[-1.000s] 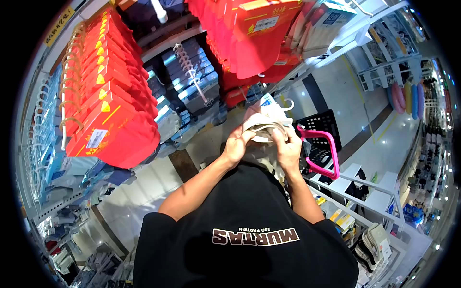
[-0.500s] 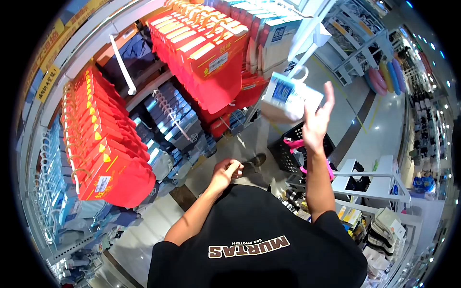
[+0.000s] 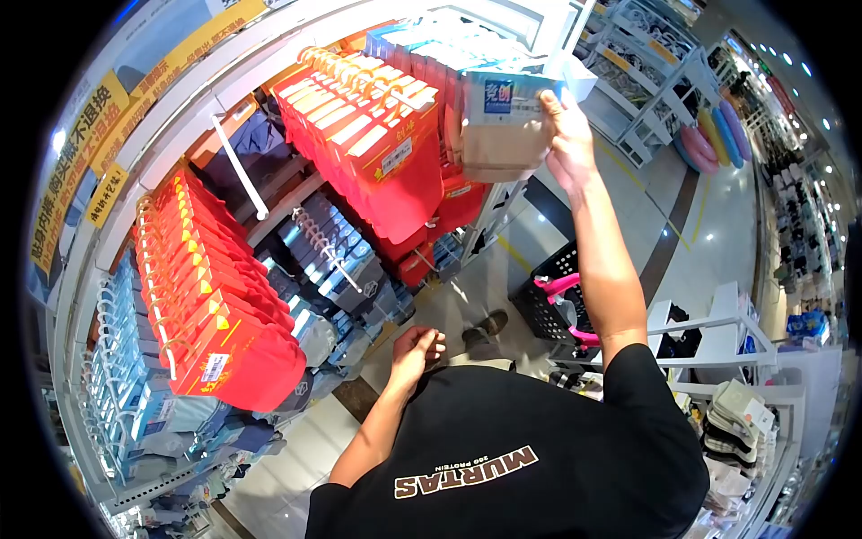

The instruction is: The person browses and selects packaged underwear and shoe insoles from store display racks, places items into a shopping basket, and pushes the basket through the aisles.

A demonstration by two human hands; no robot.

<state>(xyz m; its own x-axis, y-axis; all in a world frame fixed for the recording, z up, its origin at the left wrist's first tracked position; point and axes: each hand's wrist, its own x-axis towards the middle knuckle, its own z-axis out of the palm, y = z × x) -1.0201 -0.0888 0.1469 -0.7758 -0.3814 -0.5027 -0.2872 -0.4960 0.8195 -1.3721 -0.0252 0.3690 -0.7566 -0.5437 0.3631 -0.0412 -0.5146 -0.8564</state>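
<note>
My right hand [image 3: 571, 142] is raised at the upper right, fingers closed on the right edge of a packaged beige garment [image 3: 505, 144]. That pack has a white header card with a blue label and is at the front end of a row of similar packs [image 3: 453, 45] under the rack's top. Whether its hook is on the rod is hidden. Low in front of my body, my left hand [image 3: 417, 356] is loosely curled, with nothing visible in it. Just left of the beige pack hangs a row of red packaged garments [image 3: 395, 171].
Another red row [image 3: 229, 332] hangs at the left, with a bare white hook rod [image 3: 238, 166] nearby. Below are grey-blue packs [image 3: 337, 256]. On the floor stands a black basket [image 3: 543, 292] with pink handles. A white shelf unit [image 3: 718, 328] is at the right.
My right hand has moved up and left with the beige pack, from out in the aisle to the front of the row. My left hand stays low and curled. The view has shifted slightly.
</note>
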